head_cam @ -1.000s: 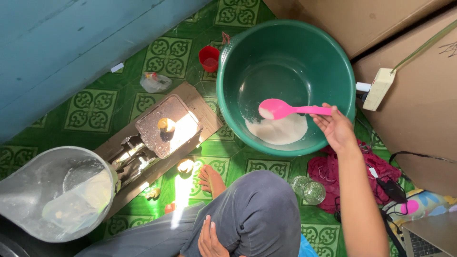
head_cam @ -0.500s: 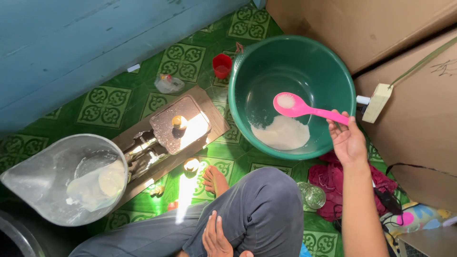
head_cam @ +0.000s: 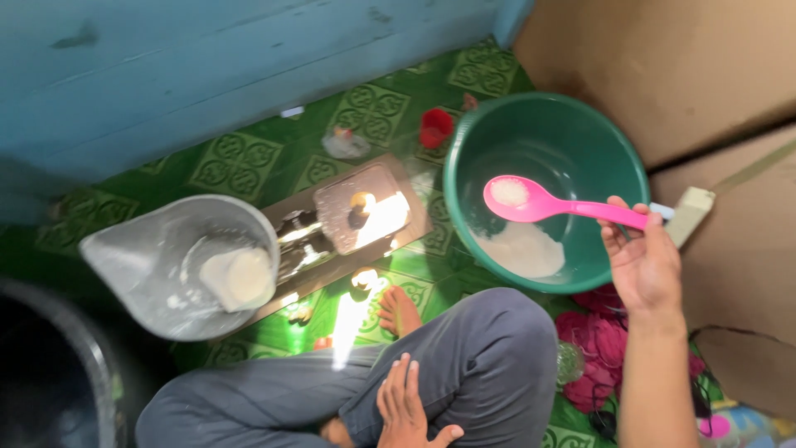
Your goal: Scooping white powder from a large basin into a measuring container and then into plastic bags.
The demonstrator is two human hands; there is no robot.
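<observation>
The right hand (head_cam: 643,265) is closed around the handle of a pink spoon (head_cam: 551,205), whose bowl carries a small heap of white powder and hangs level above the inside of the green basin (head_cam: 597,141). More white powder (head_cam: 522,249) lies on the basin's floor below the spoon. The left hand (head_cam: 406,406) rests loosely open on the grey trouser leg, holding nothing. Left of the basin lie a metal press (head_cam: 352,220) and a grey bucket (head_cam: 178,265).

We are sitting on the floor of a modest home, where a green patterned floor mat (head_cam: 249,170), a blue plank wall (head_cam: 207,66) and cardboard boxes (head_cam: 663,58) are surrounding us.
</observation>
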